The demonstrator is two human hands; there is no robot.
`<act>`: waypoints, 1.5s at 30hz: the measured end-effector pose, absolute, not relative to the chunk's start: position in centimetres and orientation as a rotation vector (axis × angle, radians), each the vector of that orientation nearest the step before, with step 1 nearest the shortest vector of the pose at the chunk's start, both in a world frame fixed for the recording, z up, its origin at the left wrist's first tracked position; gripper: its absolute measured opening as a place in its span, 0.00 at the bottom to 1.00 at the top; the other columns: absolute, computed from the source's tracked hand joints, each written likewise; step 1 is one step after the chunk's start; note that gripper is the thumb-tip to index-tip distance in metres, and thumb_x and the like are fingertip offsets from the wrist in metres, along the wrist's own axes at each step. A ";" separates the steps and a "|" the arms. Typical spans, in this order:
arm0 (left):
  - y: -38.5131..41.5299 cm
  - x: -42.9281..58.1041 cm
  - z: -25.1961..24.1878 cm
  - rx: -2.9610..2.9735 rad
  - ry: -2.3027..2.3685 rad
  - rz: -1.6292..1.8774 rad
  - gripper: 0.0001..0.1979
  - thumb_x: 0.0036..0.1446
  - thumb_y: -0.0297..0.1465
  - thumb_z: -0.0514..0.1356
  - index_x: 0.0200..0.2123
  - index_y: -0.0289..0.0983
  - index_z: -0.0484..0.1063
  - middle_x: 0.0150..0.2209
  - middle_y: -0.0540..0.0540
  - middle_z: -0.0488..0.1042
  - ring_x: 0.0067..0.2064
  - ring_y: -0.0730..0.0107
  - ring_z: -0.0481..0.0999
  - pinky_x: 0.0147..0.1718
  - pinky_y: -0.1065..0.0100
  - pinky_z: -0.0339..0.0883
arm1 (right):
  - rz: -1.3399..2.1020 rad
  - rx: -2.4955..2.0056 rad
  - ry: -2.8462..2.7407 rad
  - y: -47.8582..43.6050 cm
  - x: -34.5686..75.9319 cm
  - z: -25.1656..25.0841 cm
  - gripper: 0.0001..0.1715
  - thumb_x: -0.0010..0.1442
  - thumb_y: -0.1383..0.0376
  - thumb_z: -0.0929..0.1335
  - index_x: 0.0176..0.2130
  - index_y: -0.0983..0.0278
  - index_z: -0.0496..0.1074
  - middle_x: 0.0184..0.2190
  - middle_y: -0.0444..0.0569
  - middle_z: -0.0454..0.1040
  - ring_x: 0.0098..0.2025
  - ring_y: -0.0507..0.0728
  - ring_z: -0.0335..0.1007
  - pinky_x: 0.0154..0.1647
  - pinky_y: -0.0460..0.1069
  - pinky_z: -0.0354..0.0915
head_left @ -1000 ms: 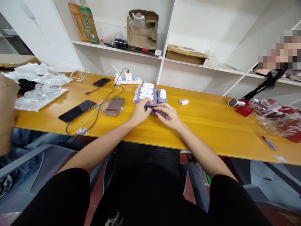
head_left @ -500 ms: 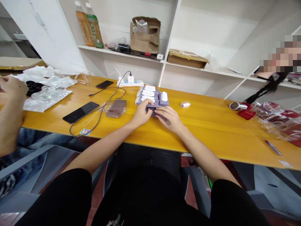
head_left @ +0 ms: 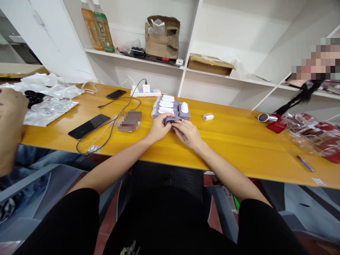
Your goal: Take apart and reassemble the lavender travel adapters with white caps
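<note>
Between my hands is a small purple-grey case (head_left: 170,119), tilted, with a dark inside part facing me. My left hand (head_left: 160,128) is closed around its left side, thumb near the front. My right hand (head_left: 190,134) is closed with its fingertips at the case's dark front opening. A thin brown patterned strip (head_left: 182,135) shows under the right fingers; what it is I cannot make out. Just behind the hands stand several purple-grey boxes with white ribbed oval pieces (head_left: 166,103) on top. One box (head_left: 184,115) carrying a white oval piece stands apart to the right.
On the table (head_left: 228,141) lie a small white-pink item (head_left: 208,117), a large black phone (head_left: 89,126), a smaller phone (head_left: 116,94), a grey cable, and a power strip (head_left: 146,92). A co-worker's hand (head_left: 13,106) is at far left by plastic bags; red packaging (head_left: 316,131) lies at right.
The case has tilted, so more of its purple rim shows. My right fingers have shifted slightly left on it. The whole view has moved a little.
</note>
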State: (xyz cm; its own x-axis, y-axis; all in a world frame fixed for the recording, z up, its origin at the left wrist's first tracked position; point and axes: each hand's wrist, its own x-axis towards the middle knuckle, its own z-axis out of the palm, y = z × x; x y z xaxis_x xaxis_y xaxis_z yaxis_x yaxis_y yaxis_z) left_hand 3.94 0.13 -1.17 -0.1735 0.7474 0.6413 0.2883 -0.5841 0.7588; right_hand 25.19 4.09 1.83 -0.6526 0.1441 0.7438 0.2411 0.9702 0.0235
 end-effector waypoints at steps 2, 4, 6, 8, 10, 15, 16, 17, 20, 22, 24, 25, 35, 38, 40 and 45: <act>0.1 4.0 -1.3 1.701 1.172 1.772 0.26 0.59 0.25 0.63 0.59 0.37 0.85 0.58 0.39 0.88 0.45 0.62 0.88 0.43 0.62 0.86 | -0.112 -0.274 -2.288 4.2 25.1 1.6 0.16 0.82 0.64 0.70 0.61 0.58 0.84 0.60 0.58 0.89 0.57 0.65 0.89 0.62 0.65 0.84; 0.0 4.1 -1.3 1.703 1.166 1.769 0.27 0.58 0.25 0.63 0.60 0.37 0.86 0.60 0.38 0.87 0.49 0.58 0.89 0.44 0.61 0.88 | -0.084 -0.258 -2.278 4.2 25.0 1.5 0.16 0.81 0.64 0.70 0.62 0.57 0.84 0.60 0.57 0.89 0.58 0.65 0.88 0.62 0.65 0.84; -0.1 4.1 -1.2 1.721 1.171 1.794 0.28 0.56 0.24 0.63 0.59 0.37 0.87 0.60 0.38 0.88 0.57 0.53 0.89 0.53 0.57 0.88 | -0.085 -0.238 -2.268 4.2 25.0 1.5 0.16 0.82 0.64 0.70 0.62 0.57 0.84 0.60 0.57 0.89 0.58 0.65 0.88 0.62 0.65 0.84; 0.0 4.2 -1.2 1.691 1.161 1.795 0.28 0.56 0.24 0.63 0.59 0.37 0.87 0.59 0.39 0.89 0.56 0.54 0.89 0.55 0.57 0.88 | -0.087 -0.256 -2.273 4.1 24.9 1.6 0.16 0.82 0.64 0.69 0.62 0.58 0.84 0.60 0.57 0.89 0.58 0.65 0.88 0.62 0.65 0.84; 0.0 4.4 -1.2 1.609 1.130 1.766 0.29 0.57 0.24 0.63 0.61 0.36 0.86 0.56 0.39 0.89 0.47 0.59 0.91 0.48 0.59 0.90 | -0.075 -0.293 -2.282 4.1 25.0 1.8 0.16 0.82 0.63 0.69 0.62 0.57 0.84 0.60 0.57 0.89 0.59 0.65 0.88 0.62 0.65 0.84; 0.3 4.6 -1.5 1.499 1.107 1.747 0.28 0.58 0.26 0.64 0.62 0.36 0.85 0.52 0.40 0.90 0.38 0.64 0.89 0.42 0.61 0.90 | -0.072 -0.284 -2.249 4.2 25.4 2.1 0.15 0.81 0.63 0.71 0.62 0.58 0.84 0.58 0.58 0.89 0.57 0.66 0.89 0.61 0.64 0.85; 0.4 4.6 -1.5 1.502 1.115 1.747 0.28 0.57 0.26 0.65 0.61 0.36 0.86 0.52 0.40 0.90 0.39 0.64 0.89 0.42 0.61 0.90 | -0.075 -0.270 -2.241 4.2 25.5 2.1 0.15 0.81 0.64 0.71 0.62 0.58 0.84 0.58 0.58 0.89 0.57 0.66 0.89 0.60 0.63 0.85; 0.4 4.6 -1.5 1.508 1.123 1.744 0.28 0.57 0.26 0.65 0.61 0.36 0.86 0.52 0.40 0.90 0.39 0.64 0.89 0.42 0.61 0.90 | -0.076 -0.261 -2.237 4.2 25.5 2.2 0.15 0.81 0.64 0.71 0.61 0.58 0.84 0.57 0.58 0.89 0.57 0.66 0.89 0.60 0.63 0.85; 0.3 4.4 -1.5 1.560 1.150 1.739 0.29 0.57 0.25 0.64 0.61 0.35 0.86 0.53 0.39 0.90 0.39 0.63 0.89 0.43 0.61 0.89 | -0.075 -0.261 -2.234 4.1 25.5 2.2 0.14 0.80 0.64 0.71 0.61 0.58 0.84 0.57 0.57 0.89 0.57 0.65 0.88 0.61 0.63 0.85; 0.2 4.4 -1.5 1.616 1.168 1.739 0.29 0.56 0.24 0.64 0.62 0.35 0.86 0.54 0.38 0.90 0.41 0.62 0.89 0.44 0.60 0.89 | -0.069 -0.274 -2.232 4.0 25.5 2.2 0.14 0.80 0.64 0.71 0.61 0.57 0.84 0.56 0.57 0.89 0.57 0.65 0.88 0.61 0.63 0.85; 0.1 4.4 -1.4 1.664 1.174 1.742 0.29 0.56 0.25 0.64 0.62 0.35 0.86 0.56 0.38 0.90 0.46 0.58 0.89 0.49 0.58 0.88 | -0.064 -0.289 -2.232 3.9 25.5 2.3 0.14 0.81 0.63 0.71 0.60 0.57 0.84 0.56 0.56 0.89 0.57 0.65 0.88 0.61 0.63 0.85; 0.1 4.4 -1.4 1.679 1.170 1.746 0.29 0.56 0.25 0.65 0.62 0.35 0.86 0.57 0.37 0.89 0.49 0.56 0.90 0.52 0.57 0.88 | -0.060 -0.298 -2.235 3.9 25.5 2.4 0.14 0.81 0.63 0.71 0.60 0.56 0.84 0.56 0.56 0.89 0.57 0.65 0.88 0.61 0.63 0.85; 0.0 4.5 -1.6 1.692 1.167 1.758 0.29 0.56 0.25 0.66 0.62 0.37 0.85 0.51 0.40 0.89 0.49 0.54 0.88 0.53 0.54 0.88 | 0.043 -0.325 -2.238 3.9 25.7 2.5 0.14 0.81 0.61 0.70 0.59 0.55 0.83 0.56 0.56 0.88 0.59 0.65 0.87 0.64 0.63 0.84; 0.1 4.5 -1.7 1.675 1.198 1.746 0.29 0.56 0.25 0.65 0.62 0.38 0.85 0.45 0.43 0.88 0.41 0.58 0.86 0.48 0.54 0.88 | 0.085 -0.340 -2.233 3.8 25.8 2.6 0.12 0.81 0.60 0.70 0.58 0.56 0.82 0.54 0.56 0.87 0.56 0.65 0.87 0.62 0.63 0.84; 0.1 4.5 -1.8 1.677 1.217 1.732 0.29 0.57 0.25 0.65 0.62 0.38 0.85 0.44 0.43 0.88 0.39 0.59 0.85 0.47 0.54 0.88 | 0.099 -0.328 -2.228 3.7 25.8 2.6 0.12 0.81 0.60 0.70 0.58 0.56 0.82 0.52 0.57 0.87 0.54 0.65 0.87 0.59 0.62 0.85; 0.0 4.7 -1.7 1.699 1.216 1.740 0.27 0.58 0.26 0.66 0.61 0.38 0.85 0.47 0.41 0.88 0.42 0.58 0.86 0.46 0.55 0.88 | 0.118 -0.316 -2.239 3.7 25.9 2.6 0.12 0.81 0.59 0.70 0.59 0.57 0.81 0.53 0.57 0.86 0.54 0.65 0.86 0.59 0.61 0.84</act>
